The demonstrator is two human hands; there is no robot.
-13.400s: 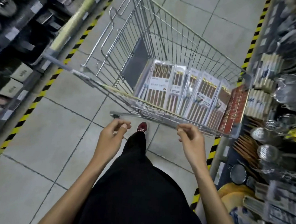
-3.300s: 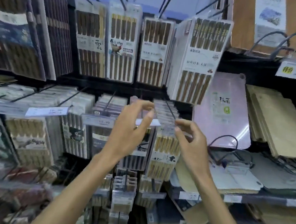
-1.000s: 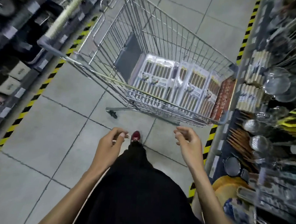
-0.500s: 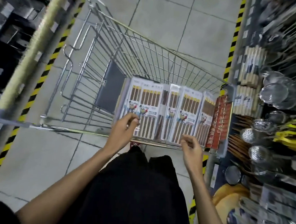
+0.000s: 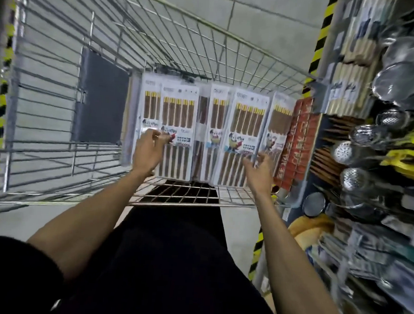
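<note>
A wire shopping cart stands in front of me, seen from above. Several white packs of brown chopsticks stand in a row in its right half. My left hand is inside the cart with its fingers curled on the lower part of the leftmost packs. At the lower right of the row, my right hand touches the edge of a pack with loosely bent fingers. Whether either hand grips a pack is unclear.
Red packs stand against the cart's right wall. A shelf on the right holds metal strainers, skimmers and yellow-handled tools. A dark panel lies in the cart's left part. Yellow-black tape lines the tiled floor.
I have leaned in over the cart. Both hands have moved from its near rim down onto the chopstick packs.
</note>
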